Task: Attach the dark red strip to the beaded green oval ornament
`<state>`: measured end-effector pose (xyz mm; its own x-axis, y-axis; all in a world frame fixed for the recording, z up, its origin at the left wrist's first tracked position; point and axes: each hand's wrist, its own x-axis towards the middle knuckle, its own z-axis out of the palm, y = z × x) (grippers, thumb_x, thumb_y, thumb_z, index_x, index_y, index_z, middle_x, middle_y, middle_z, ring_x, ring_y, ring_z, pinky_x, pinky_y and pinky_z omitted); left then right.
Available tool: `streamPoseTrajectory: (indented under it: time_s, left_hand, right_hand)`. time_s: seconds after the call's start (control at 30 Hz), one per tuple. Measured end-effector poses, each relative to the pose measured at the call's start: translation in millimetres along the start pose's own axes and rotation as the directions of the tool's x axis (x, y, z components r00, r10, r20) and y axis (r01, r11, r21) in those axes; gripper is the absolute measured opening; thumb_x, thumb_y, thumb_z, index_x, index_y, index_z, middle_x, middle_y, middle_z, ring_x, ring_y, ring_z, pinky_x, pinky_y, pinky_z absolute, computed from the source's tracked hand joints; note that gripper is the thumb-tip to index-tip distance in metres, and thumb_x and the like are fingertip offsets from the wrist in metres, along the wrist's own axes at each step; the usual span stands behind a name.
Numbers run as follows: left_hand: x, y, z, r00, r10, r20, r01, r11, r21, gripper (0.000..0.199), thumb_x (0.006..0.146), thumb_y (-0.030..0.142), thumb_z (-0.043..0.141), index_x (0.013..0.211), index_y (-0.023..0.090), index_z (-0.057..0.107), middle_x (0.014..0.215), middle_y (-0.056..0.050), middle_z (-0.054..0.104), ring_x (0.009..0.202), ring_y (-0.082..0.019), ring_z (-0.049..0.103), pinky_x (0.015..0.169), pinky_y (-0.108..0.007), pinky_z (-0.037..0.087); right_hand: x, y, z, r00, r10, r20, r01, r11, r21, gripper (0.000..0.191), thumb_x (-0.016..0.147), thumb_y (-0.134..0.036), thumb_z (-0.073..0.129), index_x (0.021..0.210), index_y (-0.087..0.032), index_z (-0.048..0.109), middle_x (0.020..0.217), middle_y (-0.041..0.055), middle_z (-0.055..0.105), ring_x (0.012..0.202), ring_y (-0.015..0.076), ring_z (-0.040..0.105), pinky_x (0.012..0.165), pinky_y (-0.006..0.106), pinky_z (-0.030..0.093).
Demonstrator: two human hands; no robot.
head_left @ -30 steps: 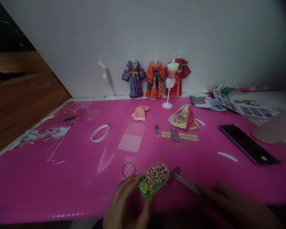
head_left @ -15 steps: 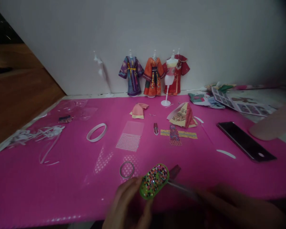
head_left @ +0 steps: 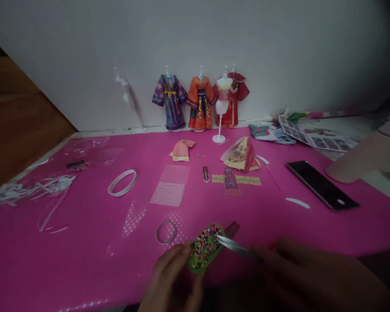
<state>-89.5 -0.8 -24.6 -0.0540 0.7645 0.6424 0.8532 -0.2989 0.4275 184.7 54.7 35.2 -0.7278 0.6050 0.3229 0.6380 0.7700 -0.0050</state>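
My left hand (head_left: 173, 273) grips a small green oval tray (head_left: 192, 268) by its lower left side. Many multicoloured beads (head_left: 205, 246) fill the tray, with a green patch showing among them. Blurred at the lower right, my right hand (head_left: 308, 273) is closed round silver tweezers (head_left: 235, 247). Their pointed tip lies over the tray's upper right part; whether it pinches a bead is too small to tell. A dark red fabric strip (head_left: 232, 228) lies just behind the tray. To the tray's left is a thin ring-shaped roll of tape (head_left: 166, 232).
On the pink tabletop (head_left: 94, 242) are a white tape roll (head_left: 122, 182), a pearl sticker sheet (head_left: 169, 193), fabric pieces (head_left: 242, 157), a phone (head_left: 321, 184) and white ribbons (head_left: 35, 188). Dressed doll stands (head_left: 199, 102) line the wall. A pale cylinder (head_left: 364, 151) stands at right.
The tweezers' tip has moved from the tray's right edge to over the beads. My view has shifted slightly, so the table things appear farther left. My left hand still holds the tray.
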Motion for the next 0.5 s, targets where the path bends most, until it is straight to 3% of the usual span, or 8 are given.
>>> streamPoseTrajectory:
  time_s: [0.27,0.5]
  left_hand:
    - [-1.2,-10.0,-0.4,0.989,0.135,0.068,-0.139,0.988,0.061,0.031,0.089,0.018,0.064,0.120,0.017,0.060,0.101,-0.010,0.076,0.087,-0.017,0.077,0.076,-0.022,0.064]
    - [-0.2,-11.5,-2.6,0.983,0.160,0.087,-0.166,0.983,0.073,0.031,0.089,0.018,0.062,0.120,0.018,0.060,0.099,-0.009,0.077,0.086,-0.017,0.078,0.073,-0.022,0.065]
  right_hand:
    - [4.5,0.5,-1.9,0.999,0.004,0.050,-0.005,1.000,0.011,0.028,0.089,-0.015,0.045,0.110,-0.023,0.062,0.067,-0.0044,0.062,0.041,0.0124,0.059,0.034,0.031,0.029]
    - [5.5,0.7,-2.3,0.999,0.009,0.048,-0.010,1.000,0.018,0.024,0.094,-0.017,0.043,0.107,-0.024,0.062,0.067,-0.0043,0.063,0.040,0.0125,0.060,0.033,0.031,0.030]
